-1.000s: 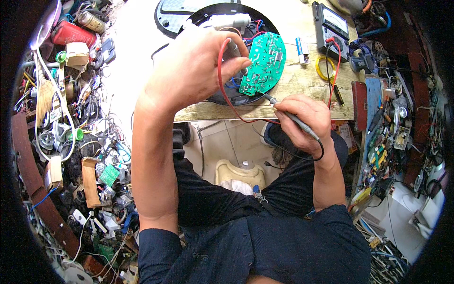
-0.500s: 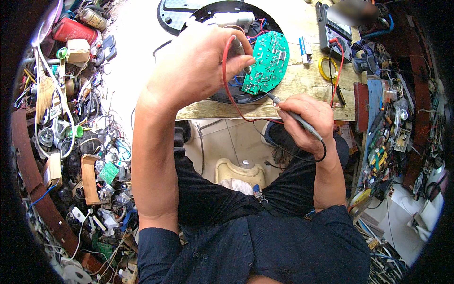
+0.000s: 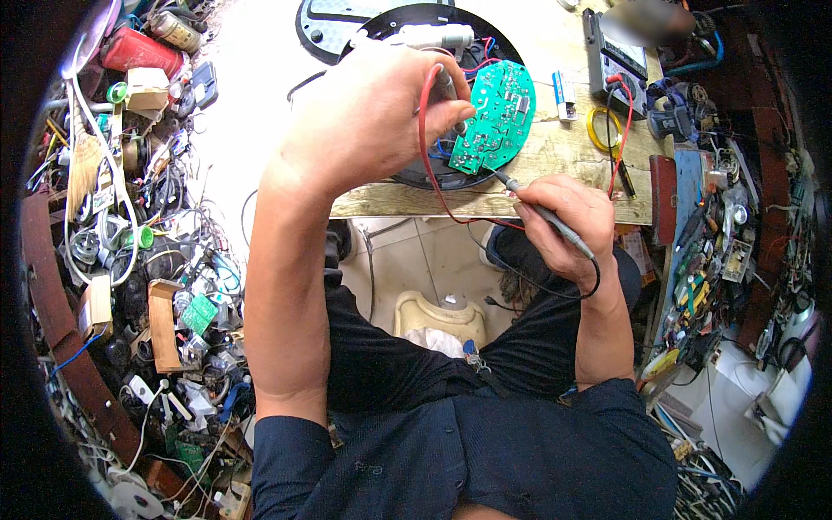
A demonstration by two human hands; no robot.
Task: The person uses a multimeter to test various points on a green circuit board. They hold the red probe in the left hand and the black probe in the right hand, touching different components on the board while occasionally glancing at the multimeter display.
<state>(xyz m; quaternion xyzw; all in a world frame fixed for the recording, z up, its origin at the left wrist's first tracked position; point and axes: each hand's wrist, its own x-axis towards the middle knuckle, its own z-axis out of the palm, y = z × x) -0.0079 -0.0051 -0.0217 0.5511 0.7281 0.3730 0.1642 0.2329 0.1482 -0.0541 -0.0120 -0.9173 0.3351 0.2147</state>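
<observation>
Pretty cluttered workshop here, with a wooden table (image 3: pixel 381 204) in bright light and heaps of cables and electronic scrap (image 3: pixel 186 338) piled well off to the left of the green circuit board (image 3: pixel 496 117), which is the landmark for everything else. The board is propped, solder side up, over the right part of a round black housing (image 3: pixel 451 16), and some red and blue wires can be seen just above it. A white cylindrical part (image 3: pixel 438 36) is seated in the housing, up and left of the board.

A grey test probe (image 3: pixel 446 84) with a red lead (image 3: pixel 424 130) is pinched in the fingers of the left hand (image 3: pixel 373 113), right by the board's left edge; its tip is partly hidden, so contact can't be told. A second probe (image 3: pixel 555 223) is gripped pen-style between the right hand's (image 3: pixel 568 208) thumb and fingers, with its tip aimed at the board's lower edge. Touching or just short of it? Can't be told.

Right of the board, a small blue-and-white box (image 3: pixel 564 95) is found first, then a yellow ring (image 3: pixel 594 134), with an analog multimeter (image 3: pixel 620 78) placed farther up and right.
</observation>
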